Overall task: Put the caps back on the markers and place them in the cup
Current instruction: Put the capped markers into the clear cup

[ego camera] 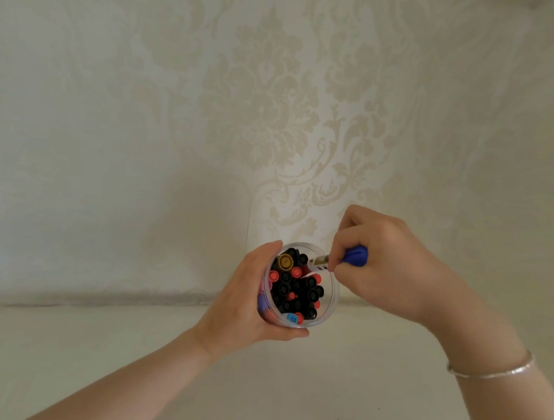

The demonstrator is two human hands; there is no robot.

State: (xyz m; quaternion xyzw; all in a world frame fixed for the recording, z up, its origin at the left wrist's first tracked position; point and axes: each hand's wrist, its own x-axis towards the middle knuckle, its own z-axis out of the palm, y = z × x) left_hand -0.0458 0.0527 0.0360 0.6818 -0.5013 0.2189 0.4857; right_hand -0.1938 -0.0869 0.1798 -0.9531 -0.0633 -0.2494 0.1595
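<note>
Bare forearms are reaching in over the pale surface [284, 396], both hands busy at the cup.
Left hand [242, 308] is wrapping around the clear plastic cup [329, 303] packed with capped markers [295, 287]; right hand [388, 271] is pinching a blue-capped marker [354, 256], its tip over the cup's rim.

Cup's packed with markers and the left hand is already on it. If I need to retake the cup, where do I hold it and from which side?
Grip the clear cup round its side wall, from the left, as the left hand does now. The markers fill its open top, and the right hand with the blue-capped marker crowds its right rim.
</note>
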